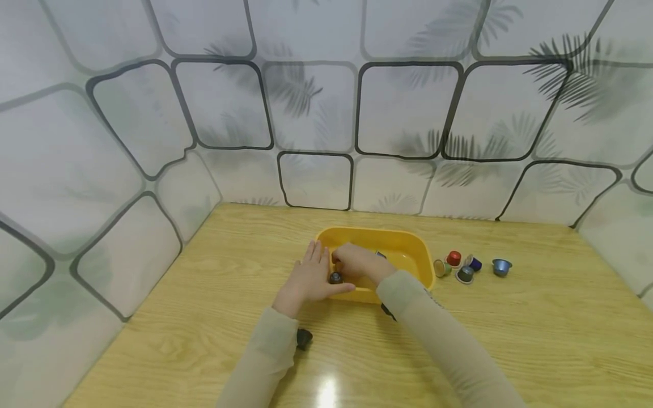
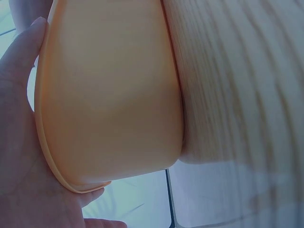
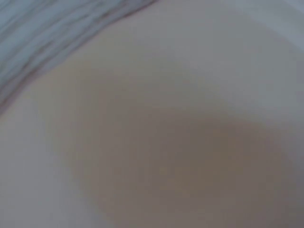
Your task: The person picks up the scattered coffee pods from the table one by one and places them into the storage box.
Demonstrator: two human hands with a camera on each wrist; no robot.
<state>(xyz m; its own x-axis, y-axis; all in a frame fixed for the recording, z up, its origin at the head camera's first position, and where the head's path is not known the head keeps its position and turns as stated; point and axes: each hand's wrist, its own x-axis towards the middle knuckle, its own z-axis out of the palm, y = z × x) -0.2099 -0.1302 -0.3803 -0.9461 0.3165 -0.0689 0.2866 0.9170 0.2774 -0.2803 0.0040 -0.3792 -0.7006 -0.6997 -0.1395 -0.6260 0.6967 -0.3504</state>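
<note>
A yellow plastic tray stands on the wooden table. My left hand lies over its left end with fingers straight and thumb stretched along the near side; the left wrist view shows it against the rim of the tray's outer wall. Inside the tray is my right hand, its fingers bent down at the left end. Close by those fingertips sits a dark coffee capsule; whether they pinch anything is hidden. A blue-and-silver capsule shows partly behind the right hand. The right wrist view is blurred.
Right of the tray lie several coffee capsules: a red one, a green one, a dark grey one, a dark blue one and a blue one. Black capsules lie beside the left sleeve and right sleeve.
</note>
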